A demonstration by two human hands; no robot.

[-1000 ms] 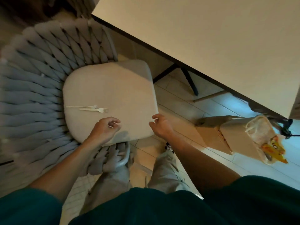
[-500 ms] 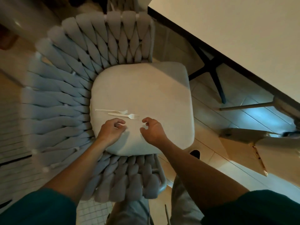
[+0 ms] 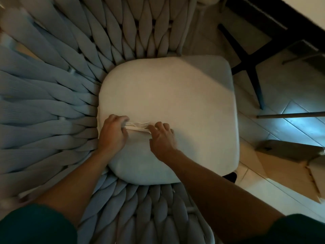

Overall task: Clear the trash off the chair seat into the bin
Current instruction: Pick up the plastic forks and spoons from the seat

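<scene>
Two white plastic forks [image 3: 139, 126] lie side by side on the pale seat cushion [image 3: 175, 95] of a woven grey chair. My left hand [image 3: 112, 132] covers their handle ends, its fingers curled over them. My right hand [image 3: 161, 136] has its fingertips on the nearer fork close to the tines. Whether either hand has lifted a fork cannot be told. The bin is only partly in view: a cardboard box [image 3: 290, 166] on the floor at the right.
The chair's thick braided backrest and arms [image 3: 52, 95] wrap round the seat on the left, far and near sides. A table edge [image 3: 281, 16] with black legs [image 3: 249, 57] stands at the upper right over tiled floor [image 3: 290, 124].
Both hands moved forward from the cushion's near edge onto the forks. My head came in closer over the seat, and the box with its bag slid out to the right.
</scene>
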